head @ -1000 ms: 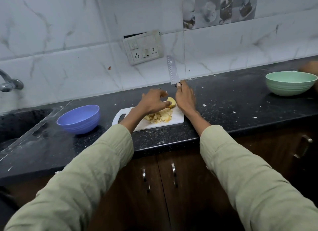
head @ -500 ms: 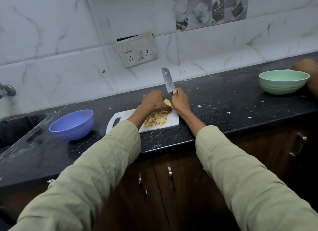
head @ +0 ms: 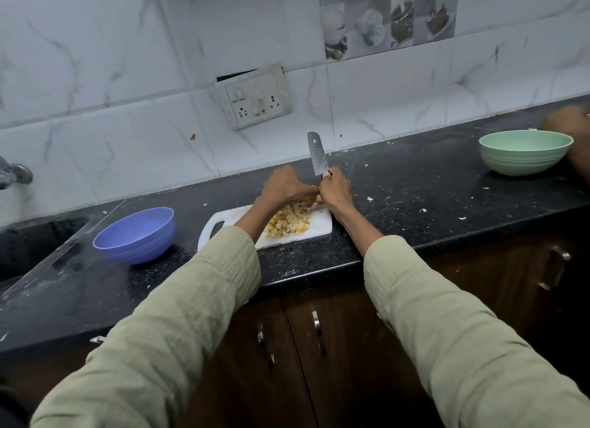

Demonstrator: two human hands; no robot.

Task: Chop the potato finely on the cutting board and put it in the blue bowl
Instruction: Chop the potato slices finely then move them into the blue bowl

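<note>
since a second ago the knife point(head: 317, 154) has come down from high against the wall tiles, and its blade now points up and away just above the right hand point(head: 336, 194), which is wrapped round the handle. both hands have drawn together at the far edge of the cutting board point(head: 319, 225). the left hand point(head: 285, 186) is curled over what is left of the potato point(head: 309, 199) (only a sliver of yellow shows between the knuckles, so i can't say how big the remaining piece is). in front of the hands a good heap of potato cubes point(head: 288, 224) lies on the white board, rather coarse in places. the blue bowl point(head: 135, 235) sits on the black counter point(head: 415, 197) well to the left of the board, and as far as i can see nothing is in it yet. a green bowl point(head: 523, 151) stands far off to the right with someone else's hand point(head: 566, 122) blurred behind it. my reading is that most of the chopping is done: the last chunk wants cutting, perhaps the heap wants going over again to be properly fine, and the whole transfer to the bowl is left.
</note>
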